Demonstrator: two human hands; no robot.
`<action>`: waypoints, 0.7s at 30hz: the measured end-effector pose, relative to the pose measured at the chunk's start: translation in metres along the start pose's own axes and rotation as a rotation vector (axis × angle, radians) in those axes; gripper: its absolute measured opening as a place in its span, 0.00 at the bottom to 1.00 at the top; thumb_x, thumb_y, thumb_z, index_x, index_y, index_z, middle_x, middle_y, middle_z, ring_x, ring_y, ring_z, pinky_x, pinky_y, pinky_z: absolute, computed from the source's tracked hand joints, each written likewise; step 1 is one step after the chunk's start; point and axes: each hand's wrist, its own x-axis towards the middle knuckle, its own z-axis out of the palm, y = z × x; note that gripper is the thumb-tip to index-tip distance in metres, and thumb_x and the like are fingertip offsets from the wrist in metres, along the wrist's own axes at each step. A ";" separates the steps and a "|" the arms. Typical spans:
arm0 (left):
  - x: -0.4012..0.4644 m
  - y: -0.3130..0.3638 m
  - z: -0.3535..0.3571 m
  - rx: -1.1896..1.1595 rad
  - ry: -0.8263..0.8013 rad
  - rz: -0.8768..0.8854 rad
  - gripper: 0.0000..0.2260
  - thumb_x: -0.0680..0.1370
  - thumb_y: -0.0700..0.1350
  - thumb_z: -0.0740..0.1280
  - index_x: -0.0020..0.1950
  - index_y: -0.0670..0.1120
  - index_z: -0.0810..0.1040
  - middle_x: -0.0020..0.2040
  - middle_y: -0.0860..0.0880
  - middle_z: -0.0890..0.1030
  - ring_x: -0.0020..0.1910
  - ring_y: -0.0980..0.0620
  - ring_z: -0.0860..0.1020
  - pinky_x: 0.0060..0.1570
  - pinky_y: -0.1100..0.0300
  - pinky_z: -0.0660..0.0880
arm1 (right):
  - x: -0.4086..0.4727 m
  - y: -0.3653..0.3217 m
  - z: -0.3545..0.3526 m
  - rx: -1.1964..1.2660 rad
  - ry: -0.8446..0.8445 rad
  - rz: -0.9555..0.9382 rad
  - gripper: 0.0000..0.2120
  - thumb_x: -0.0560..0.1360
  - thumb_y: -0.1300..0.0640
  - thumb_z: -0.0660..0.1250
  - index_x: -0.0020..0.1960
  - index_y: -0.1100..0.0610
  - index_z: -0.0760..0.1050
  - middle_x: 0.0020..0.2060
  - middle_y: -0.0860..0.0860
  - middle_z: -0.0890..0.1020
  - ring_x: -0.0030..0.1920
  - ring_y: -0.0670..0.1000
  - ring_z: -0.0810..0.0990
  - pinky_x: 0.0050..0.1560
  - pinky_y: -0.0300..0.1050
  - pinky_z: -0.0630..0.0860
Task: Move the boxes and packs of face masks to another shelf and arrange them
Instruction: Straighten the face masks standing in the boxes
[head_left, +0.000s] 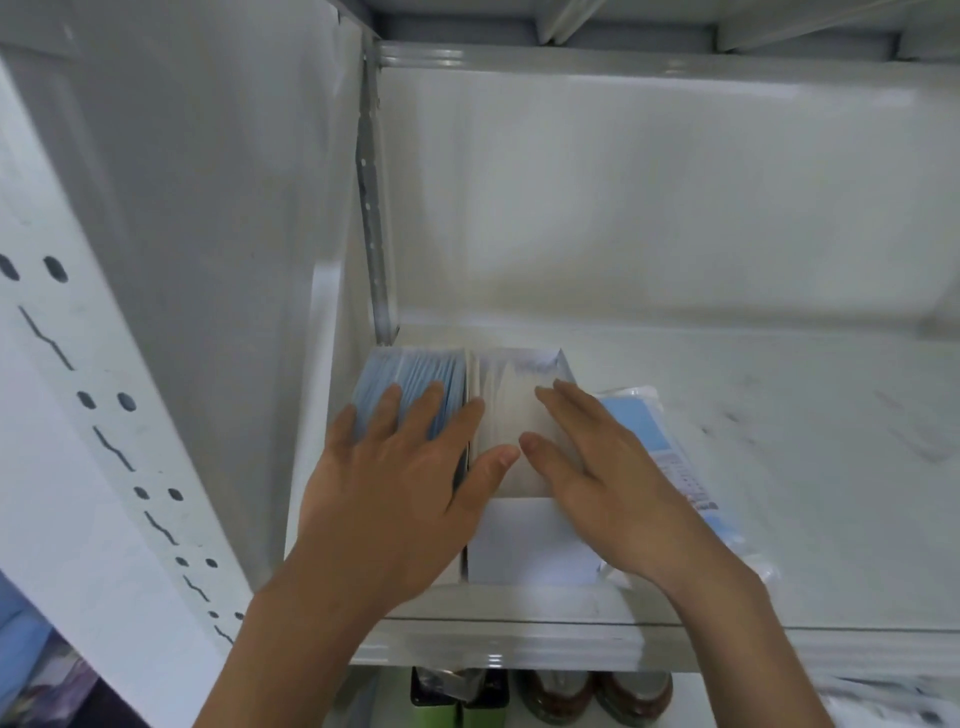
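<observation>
resting flat on top of the masks, both hands are inside a white metal shelf (727, 415), at its left end. the left hand (395, 493) lies with the fingers spread open over a box of blue masks (410, 379), which stands in the back left corner of the shelf, close to the white side wall (234, 208). its thumb reaches to the right and touches the top of the second box. it grips nothing; the palm only presses down on the mask edges.

the right hand (597, 467) is also open, the fingers straight and together, and it lies on the right part of a box of white masks (506, 410). this box stands just beside the blue one, and their sides touch. its white front flap (530, 540) is turned toward the shelf edge, between the two wrists. the right hand holds nothing; it is laid on the box only.

a flat plastic pack of masks (654, 441), light blue with small print on it, leans or lies just to the right of the white box, partly under the right hand and wrist. i cannot tell if the hand touches it.

the rest of the shelf floor to the right shows some grey scuff marks. a perforated upright post (371, 208) stands in the back corner behind the boxes. under the shelf edge, green containers (457, 712) and brown jars (587, 696) are visible on a lower level, all blurred.
</observation>
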 end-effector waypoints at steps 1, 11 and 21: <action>0.000 0.000 0.000 0.005 -0.001 -0.001 0.35 0.76 0.71 0.29 0.80 0.62 0.51 0.82 0.52 0.57 0.81 0.45 0.54 0.76 0.40 0.55 | 0.001 0.001 0.000 -0.007 0.005 0.005 0.29 0.81 0.38 0.56 0.81 0.42 0.56 0.81 0.37 0.52 0.79 0.39 0.50 0.70 0.35 0.48; 0.002 0.000 0.001 0.004 0.001 0.016 0.35 0.76 0.71 0.30 0.79 0.62 0.49 0.82 0.54 0.57 0.81 0.46 0.53 0.77 0.41 0.55 | -0.002 0.000 -0.003 -0.042 -0.013 -0.002 0.26 0.82 0.41 0.56 0.79 0.42 0.61 0.81 0.37 0.52 0.79 0.41 0.50 0.72 0.39 0.50; 0.000 0.002 -0.002 -0.034 0.012 0.016 0.35 0.76 0.71 0.31 0.79 0.61 0.54 0.81 0.53 0.60 0.80 0.47 0.56 0.76 0.41 0.56 | -0.007 0.001 0.002 -0.054 0.080 -0.050 0.23 0.83 0.44 0.56 0.77 0.46 0.67 0.80 0.43 0.60 0.79 0.44 0.54 0.72 0.38 0.50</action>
